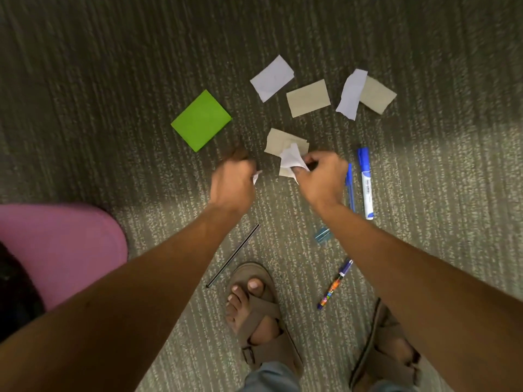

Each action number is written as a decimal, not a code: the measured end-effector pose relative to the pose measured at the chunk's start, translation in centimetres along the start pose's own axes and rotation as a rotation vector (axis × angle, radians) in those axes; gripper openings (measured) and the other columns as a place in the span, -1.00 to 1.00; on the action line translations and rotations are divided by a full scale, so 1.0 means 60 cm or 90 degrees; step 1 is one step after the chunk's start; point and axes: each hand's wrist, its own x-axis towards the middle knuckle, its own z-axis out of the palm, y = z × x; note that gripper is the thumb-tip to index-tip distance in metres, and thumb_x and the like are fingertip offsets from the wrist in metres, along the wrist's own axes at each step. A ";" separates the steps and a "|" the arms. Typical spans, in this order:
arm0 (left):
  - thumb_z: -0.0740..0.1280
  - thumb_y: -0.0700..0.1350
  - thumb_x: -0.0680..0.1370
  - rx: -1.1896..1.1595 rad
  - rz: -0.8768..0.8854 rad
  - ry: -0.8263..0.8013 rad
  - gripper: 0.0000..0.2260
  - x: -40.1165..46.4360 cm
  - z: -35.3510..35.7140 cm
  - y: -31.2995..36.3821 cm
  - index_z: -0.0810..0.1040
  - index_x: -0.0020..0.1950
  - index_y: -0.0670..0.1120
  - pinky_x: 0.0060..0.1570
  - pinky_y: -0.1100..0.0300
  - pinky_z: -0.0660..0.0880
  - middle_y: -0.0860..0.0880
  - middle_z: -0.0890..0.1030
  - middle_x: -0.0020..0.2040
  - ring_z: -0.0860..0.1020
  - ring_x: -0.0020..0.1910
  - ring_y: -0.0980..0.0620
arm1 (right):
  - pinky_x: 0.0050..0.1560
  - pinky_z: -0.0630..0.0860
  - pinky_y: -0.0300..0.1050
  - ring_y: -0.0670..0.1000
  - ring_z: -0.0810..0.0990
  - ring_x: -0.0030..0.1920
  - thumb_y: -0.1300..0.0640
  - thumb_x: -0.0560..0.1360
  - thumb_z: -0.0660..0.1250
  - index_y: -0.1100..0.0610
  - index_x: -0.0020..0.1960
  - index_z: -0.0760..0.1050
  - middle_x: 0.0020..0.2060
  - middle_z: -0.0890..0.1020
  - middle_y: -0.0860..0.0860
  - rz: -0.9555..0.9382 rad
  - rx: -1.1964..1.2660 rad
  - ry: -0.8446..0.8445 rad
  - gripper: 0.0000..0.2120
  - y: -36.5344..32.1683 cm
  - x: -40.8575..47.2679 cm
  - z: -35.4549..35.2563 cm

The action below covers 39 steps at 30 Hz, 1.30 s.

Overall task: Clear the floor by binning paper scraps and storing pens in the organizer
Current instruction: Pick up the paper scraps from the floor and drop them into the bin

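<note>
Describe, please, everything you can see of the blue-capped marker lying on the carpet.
The whiteboard marker has a white barrel with a printed label, a blue cap at its far end and a blue band at its near end. It looks like plastic. It lies flat on the grey carpet, pointing roughly away from the person, just right of a slim blue pen. No hand touches it; whether it touches the pen is unclear.

A pink seat stands left on grey carpet, brown sandals below.
</note>
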 end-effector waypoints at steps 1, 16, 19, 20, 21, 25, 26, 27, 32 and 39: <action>0.31 -0.39 0.43 -0.030 -0.005 -0.006 -0.84 -0.008 0.004 0.001 0.61 -0.13 -0.17 -0.26 0.06 0.50 -0.18 0.64 -0.12 0.60 -0.20 -0.18 | -0.37 0.34 -0.26 -0.12 0.52 -0.39 0.09 0.35 0.53 0.13 -0.20 0.68 -0.35 0.65 -0.03 0.022 0.038 0.001 -0.89 0.002 -0.009 -0.004; 0.46 -0.25 0.43 -0.392 -0.334 0.052 -0.82 -0.060 -0.011 -0.028 0.67 0.00 -0.08 -0.07 0.33 0.49 -0.09 0.65 0.04 0.61 -0.08 0.02 | -0.15 0.61 -0.11 -0.06 0.62 -0.14 0.11 0.36 0.53 0.05 0.08 0.58 -0.09 0.65 -0.06 -0.014 0.027 -0.026 -0.69 0.008 -0.052 -0.064; 0.50 -0.25 0.39 -0.412 -0.359 0.060 -0.83 -0.064 -0.006 -0.037 0.66 -0.04 -0.09 -0.13 0.29 0.50 -0.09 0.65 -0.01 0.62 -0.10 0.00 | 0.00 0.48 -0.26 -0.01 0.56 0.00 0.17 0.37 0.52 0.12 0.09 0.63 0.12 0.58 0.05 -0.129 -0.086 -0.103 -0.71 -0.008 -0.033 -0.053; 0.51 -0.25 0.38 -0.426 -0.376 0.061 -0.81 -0.066 -0.005 -0.040 0.66 -0.04 -0.09 -0.17 0.29 0.50 -0.09 0.66 -0.06 0.62 -0.15 0.02 | 0.10 0.46 -0.24 0.04 0.54 0.08 0.19 0.39 0.51 0.13 0.11 0.63 0.21 0.52 0.08 -0.138 -0.125 -0.131 -0.70 -0.012 -0.024 -0.046; 0.52 -0.25 0.38 -0.441 -0.389 0.060 -0.80 -0.067 -0.004 -0.042 0.66 -0.03 -0.10 -0.21 0.30 0.50 -0.09 0.66 -0.10 0.62 -0.20 0.03 | 0.19 0.47 -0.15 0.09 0.53 0.15 0.20 0.41 0.49 0.14 0.15 0.62 0.27 0.48 0.10 -0.135 -0.170 -0.151 -0.69 -0.016 -0.017 -0.040; 0.53 -0.27 0.36 -0.499 -0.448 0.039 -0.81 -0.077 -0.006 -0.044 0.66 -0.07 -0.12 -0.24 0.25 0.54 -0.10 0.65 -0.20 0.62 -0.24 -0.01 | -0.02 0.49 -0.04 0.16 0.57 0.07 0.24 0.43 0.44 0.11 0.16 0.59 0.10 0.61 0.12 -0.121 -0.340 -0.138 -0.69 -0.025 -0.019 -0.026; 0.53 -0.30 0.35 -0.544 -0.466 0.028 -0.83 -0.083 -0.008 -0.041 0.66 -0.12 -0.12 -0.21 0.19 0.58 -0.11 0.64 -0.21 0.61 -0.25 -0.03 | -0.05 0.45 -0.05 0.15 0.56 0.07 0.27 0.41 0.44 0.09 0.13 0.60 0.04 0.65 0.10 -0.131 -0.358 -0.126 -0.70 -0.027 -0.026 -0.026; 0.52 -0.34 0.35 -0.600 -0.482 0.011 -0.84 -0.088 -0.012 -0.036 0.65 -0.18 -0.12 -0.19 0.14 0.61 -0.10 0.64 -0.22 0.61 -0.25 -0.03 | -0.02 0.43 -0.04 0.13 0.52 0.08 0.28 0.39 0.45 0.07 0.09 0.61 -0.02 0.68 0.08 -0.143 -0.367 -0.113 -0.70 -0.028 -0.033 -0.028; 0.52 -0.31 0.37 -0.776 -0.533 -0.061 -0.84 -0.116 -0.047 -0.016 0.63 -0.19 -0.08 -0.18 0.12 0.59 -0.14 0.68 -0.07 0.63 -0.12 -0.08 | -0.04 0.50 -0.07 0.05 0.56 0.03 0.18 0.35 0.53 -0.02 -0.01 0.63 -0.09 0.69 0.03 -0.072 -0.265 -0.155 -0.75 -0.059 -0.062 -0.052; 0.47 -0.39 0.39 -0.942 -0.564 0.051 -0.78 -0.179 -0.189 0.016 0.55 -0.12 -0.13 -0.55 0.30 0.52 -0.10 0.63 -0.19 0.57 -0.51 0.14 | -0.23 0.62 -0.12 0.02 0.67 -0.20 0.28 0.32 0.57 0.12 -0.02 0.46 -0.08 0.70 0.13 0.077 0.104 -0.216 -0.64 -0.190 -0.125 -0.121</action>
